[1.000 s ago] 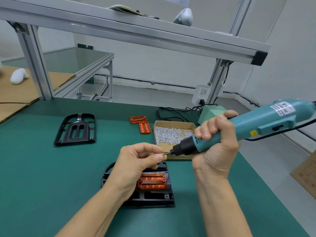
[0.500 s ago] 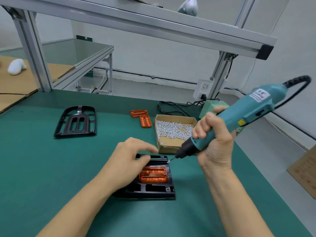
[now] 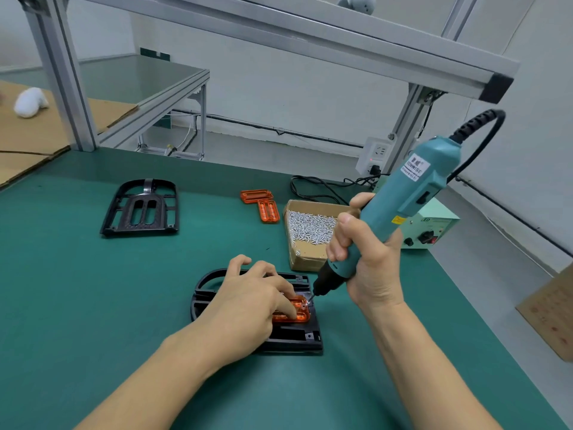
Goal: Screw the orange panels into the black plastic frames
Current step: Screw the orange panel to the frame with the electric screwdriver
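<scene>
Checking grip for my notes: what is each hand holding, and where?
The right hand grips the teal electric screwdriver round its lower barrel. The left hand holds nothing; its fingers press the orange panel.

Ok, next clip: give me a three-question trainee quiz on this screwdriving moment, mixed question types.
1. True or false: the left hand presses on the orange panel seated in the near black frame.
2. Which hand grips the teal electric screwdriver? A) left B) right C) both
3. Fill in: the spare orange panels lie on the green mat between the far black frame and the cardboard box of ____.

Key: 1 true; 2 B, the right hand, bit tip at the panel's far right corner; 3 screws.
</scene>
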